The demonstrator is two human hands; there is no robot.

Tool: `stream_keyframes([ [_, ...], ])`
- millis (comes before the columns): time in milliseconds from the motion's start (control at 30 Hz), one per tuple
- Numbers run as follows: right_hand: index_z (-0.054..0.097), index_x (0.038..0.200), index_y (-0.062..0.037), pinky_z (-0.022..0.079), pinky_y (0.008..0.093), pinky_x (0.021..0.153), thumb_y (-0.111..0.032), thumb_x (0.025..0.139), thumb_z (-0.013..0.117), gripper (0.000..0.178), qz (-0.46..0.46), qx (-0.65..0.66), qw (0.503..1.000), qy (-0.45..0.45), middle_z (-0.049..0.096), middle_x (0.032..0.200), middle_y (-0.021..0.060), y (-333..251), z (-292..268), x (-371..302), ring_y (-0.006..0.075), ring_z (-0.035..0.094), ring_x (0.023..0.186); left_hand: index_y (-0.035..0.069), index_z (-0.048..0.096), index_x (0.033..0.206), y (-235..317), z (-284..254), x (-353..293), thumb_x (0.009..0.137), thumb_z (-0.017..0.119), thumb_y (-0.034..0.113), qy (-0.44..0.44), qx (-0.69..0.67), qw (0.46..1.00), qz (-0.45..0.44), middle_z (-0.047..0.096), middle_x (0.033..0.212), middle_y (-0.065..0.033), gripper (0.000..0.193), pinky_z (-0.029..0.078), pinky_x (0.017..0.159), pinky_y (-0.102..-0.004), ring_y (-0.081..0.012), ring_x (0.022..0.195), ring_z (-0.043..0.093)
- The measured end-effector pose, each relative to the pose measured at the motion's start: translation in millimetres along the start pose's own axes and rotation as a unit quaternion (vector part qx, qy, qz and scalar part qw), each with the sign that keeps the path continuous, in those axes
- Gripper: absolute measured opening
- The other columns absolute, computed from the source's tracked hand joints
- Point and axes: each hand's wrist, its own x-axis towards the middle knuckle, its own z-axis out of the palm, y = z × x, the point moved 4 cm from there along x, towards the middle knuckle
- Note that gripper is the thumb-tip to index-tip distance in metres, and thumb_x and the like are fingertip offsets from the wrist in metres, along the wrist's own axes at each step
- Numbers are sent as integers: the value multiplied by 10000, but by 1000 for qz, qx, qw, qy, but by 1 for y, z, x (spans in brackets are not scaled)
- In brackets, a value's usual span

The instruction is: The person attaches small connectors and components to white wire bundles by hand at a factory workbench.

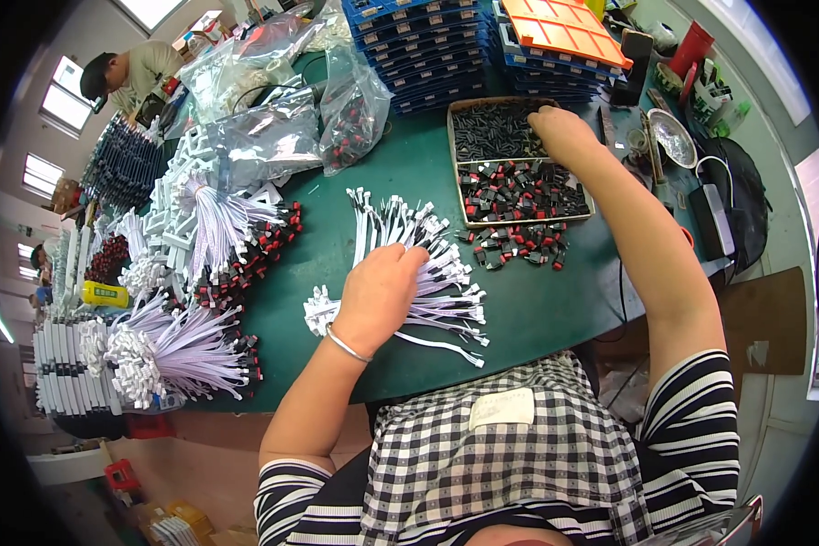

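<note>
On the green table in front of me lies a fanned bundle of white cables (373, 223) with small white plugs at their ends. My left hand (382, 289) rests over the middle of it, fingers curled and closed. Something small and dark shows at its fingertips, too small to name. My right hand (562, 135) reaches into the far compartment of a shallow box (453, 177), among small black sleeve-like pieces (496, 130). Its fingers are bent together; what is between them is hidden. Red-and-black switch-like parts (523, 187) fill the box's near compartment, and more lie in front of it.
Bundled cables (218, 218) with red-and-black ends and white housings crowd the left. Plastic bags (268, 127) lie behind them. Stacked blue trays (419, 55) and an orange tray (564, 32) stand at the back. A metal dish (672, 139) sits far right. Another person (146, 77) works at far left.
</note>
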Motion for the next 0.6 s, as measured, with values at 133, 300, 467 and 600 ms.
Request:
stream_keyframes([
  [133, 635, 935, -45, 538, 429, 789, -7, 794, 567, 161, 11, -21, 1000, -17, 615, 1008, 156, 1, -4, -1, 352, 622, 981, 89, 579, 987, 5, -2, 1, 762, 581, -11, 5, 11, 1000, -5, 558, 820, -103, 246, 486, 698, -417, -305, 813, 578],
  [300, 652, 914, -46, 532, 413, 773, -28, 802, 571, 139, -19, -28, 999, 22, 622, 995, 145, -20, -36, -13, 340, 625, 937, 79, 556, 924, -2, -3, 4, 776, 564, 21, 37, -24, 999, 11, 538, 788, -99, 160, 492, 646, -423, -305, 782, 577],
  [467, 655, 926, -54, 497, 388, 752, -119, 847, 602, 115, -168, 274, 942, 97, 617, 873, 111, -109, -52, -82, 300, 609, 860, 104, 587, 867, 0, 0, 2, 759, 577, 15, 18, 42, 999, -10, 520, 791, -83, 140, 486, 646, -407, -289, 784, 568],
  [600, 659, 937, -71, 496, 384, 725, -80, 806, 635, 133, -202, 328, 921, 66, 613, 863, 85, -162, -37, -133, 278, 609, 835, 107, 596, 837, 1, 3, 3, 743, 593, 31, 34, 52, 998, 9, 494, 777, -74, 121, 484, 627, -391, -275, 761, 556],
])
